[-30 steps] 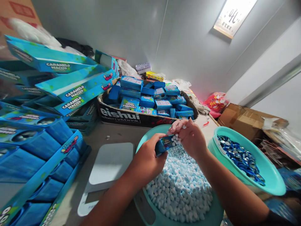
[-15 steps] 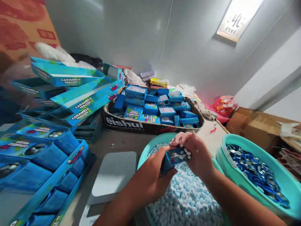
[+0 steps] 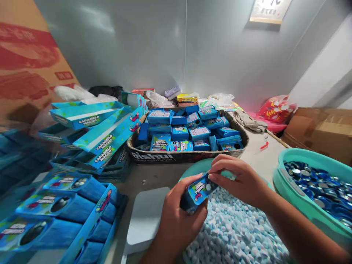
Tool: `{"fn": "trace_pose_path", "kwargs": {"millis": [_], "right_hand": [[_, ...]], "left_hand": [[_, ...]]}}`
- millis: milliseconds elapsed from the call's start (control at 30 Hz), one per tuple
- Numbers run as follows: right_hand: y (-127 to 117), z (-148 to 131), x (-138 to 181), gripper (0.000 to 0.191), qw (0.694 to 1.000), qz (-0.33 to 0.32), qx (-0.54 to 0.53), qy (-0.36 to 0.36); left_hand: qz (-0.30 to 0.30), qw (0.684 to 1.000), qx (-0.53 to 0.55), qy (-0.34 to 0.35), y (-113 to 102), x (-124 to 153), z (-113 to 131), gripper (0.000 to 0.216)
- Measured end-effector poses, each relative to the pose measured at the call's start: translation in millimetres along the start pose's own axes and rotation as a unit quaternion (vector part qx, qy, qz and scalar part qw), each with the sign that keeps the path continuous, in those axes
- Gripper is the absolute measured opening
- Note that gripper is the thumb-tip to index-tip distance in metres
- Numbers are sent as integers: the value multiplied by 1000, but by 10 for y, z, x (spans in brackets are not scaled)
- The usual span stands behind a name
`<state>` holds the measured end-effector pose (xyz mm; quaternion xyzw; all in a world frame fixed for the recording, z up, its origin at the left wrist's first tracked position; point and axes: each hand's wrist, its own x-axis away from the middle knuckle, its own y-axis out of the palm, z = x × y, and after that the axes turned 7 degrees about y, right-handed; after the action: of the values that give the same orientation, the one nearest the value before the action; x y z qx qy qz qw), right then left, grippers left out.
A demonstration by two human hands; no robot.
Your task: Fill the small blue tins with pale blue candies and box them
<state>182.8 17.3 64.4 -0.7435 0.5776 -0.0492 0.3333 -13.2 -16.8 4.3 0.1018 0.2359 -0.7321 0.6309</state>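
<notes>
Held box (image 3: 200,190): one, above the candies (image 3: 233,223), clasped between left hand's (image 3: 181,216) thumb and fingers.
Right hand (image 3: 239,178): fingertips bunched at its end; whether pinching, cannot tell.
Basins (image 3: 295,198): two.
Scale (image 3: 148,214): one.

Small blue printed cardboard box (image 3: 202,189): the left hand (image 3: 181,218) covers its near end, and we cannot tell whether the right hand (image 3: 235,176) pinches its far edge or merely touches it.
White flat-topped scale (image 3: 148,212): we lose part behind the left hand and below the bottom edge.
Turquoise plastic basin (image 3: 196,169): the hands hide some of its rim from us; the bottom edge cuts it.
Turquoise plastic tub (image 3: 297,203): cropped for us by the right edge.
Blue cardboard display tray (image 3: 104,201): its near end leaves our view at the bottom.
White paper wall scroll (image 3: 266,14): top cut off, small characters unreadable to us.
</notes>
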Motion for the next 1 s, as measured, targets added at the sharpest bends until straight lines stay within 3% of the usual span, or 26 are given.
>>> {"fn": "trace_pose_path", "kwargs": {"millis": [233, 433, 633, 867, 1000], "right_hand": [[-18, 185, -22, 19, 999, -16, 22, 22], [70, 382, -56, 38, 998, -9, -51, 29], [-3, 319, -21, 55, 985, -86, -131, 78], [-26, 289, -21, 38, 997, -80, -2, -5], [-23, 356, -47, 28, 996, -79, 28, -16]], "left_hand": [[-12, 999, -36, -7, 46, -46, -11, 39], [-12, 999, -20, -38, 69, -77, -67, 39], [-17, 999, -29, -25, 73, -65, -87, 43], [-38, 997, -72, -3, 76, -89, 6, 42], [-45, 995, -85, 1, 76, -66, 41, 42]]}}
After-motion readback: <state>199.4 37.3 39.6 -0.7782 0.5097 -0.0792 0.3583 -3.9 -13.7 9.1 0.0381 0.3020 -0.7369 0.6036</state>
